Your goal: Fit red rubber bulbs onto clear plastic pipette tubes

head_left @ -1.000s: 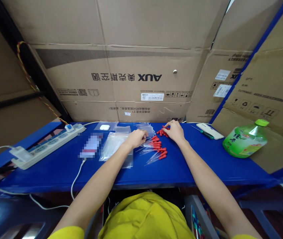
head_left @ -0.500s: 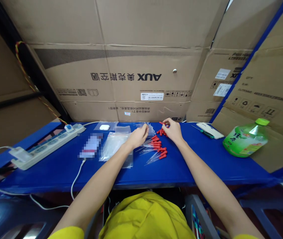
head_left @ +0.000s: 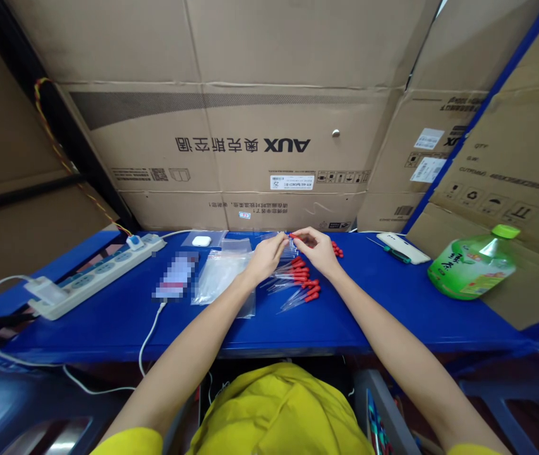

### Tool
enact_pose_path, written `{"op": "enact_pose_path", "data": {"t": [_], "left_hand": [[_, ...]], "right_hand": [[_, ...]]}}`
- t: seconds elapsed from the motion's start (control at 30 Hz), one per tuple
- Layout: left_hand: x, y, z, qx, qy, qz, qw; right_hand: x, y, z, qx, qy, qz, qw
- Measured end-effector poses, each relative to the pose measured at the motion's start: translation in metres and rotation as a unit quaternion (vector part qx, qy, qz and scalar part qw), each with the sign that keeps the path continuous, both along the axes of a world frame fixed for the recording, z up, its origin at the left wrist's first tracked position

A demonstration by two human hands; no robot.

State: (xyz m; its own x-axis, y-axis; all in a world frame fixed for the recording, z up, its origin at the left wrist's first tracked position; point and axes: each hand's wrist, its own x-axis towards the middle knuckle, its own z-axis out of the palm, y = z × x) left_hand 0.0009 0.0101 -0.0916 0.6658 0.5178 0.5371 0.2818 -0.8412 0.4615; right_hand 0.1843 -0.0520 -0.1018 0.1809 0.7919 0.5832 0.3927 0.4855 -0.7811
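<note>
Head view: red bulb (head_left: 292, 236) sits between both hands (head_left: 267, 258) (head_left: 319, 253).

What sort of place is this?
Probably a makeshift workstation for small handwork: a blue table with cardboard panels behind it, and clear, red-capped tubes lying in small groups.

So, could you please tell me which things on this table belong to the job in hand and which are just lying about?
Seemingly in the job:
red caps, one in the right hand
clear tubes
capped tubes
perhaps the bags

Apparently just lying about:
phone
power strip
bottle
screwdriver
white case
white slab
</note>
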Motion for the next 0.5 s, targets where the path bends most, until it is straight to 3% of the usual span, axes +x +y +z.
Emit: {"op": "enact_pose_path", "data": {"t": [0.17, 0.5], "left_hand": [[-0.0025, -0.0049, 0.0034, 0.004, 0.017, 0.053, 0.998], [-0.0007, -0.0064, 0.0040, -0.017, -0.044, 0.039, 0.998]], "right_hand": [[0.0009, -0.0012, 0.0017, 0.007, 0.008, -0.004, 1.000], [-0.0005, 0.0003, 0.0023, 0.021, 0.033, 0.010, 0.999]]}}
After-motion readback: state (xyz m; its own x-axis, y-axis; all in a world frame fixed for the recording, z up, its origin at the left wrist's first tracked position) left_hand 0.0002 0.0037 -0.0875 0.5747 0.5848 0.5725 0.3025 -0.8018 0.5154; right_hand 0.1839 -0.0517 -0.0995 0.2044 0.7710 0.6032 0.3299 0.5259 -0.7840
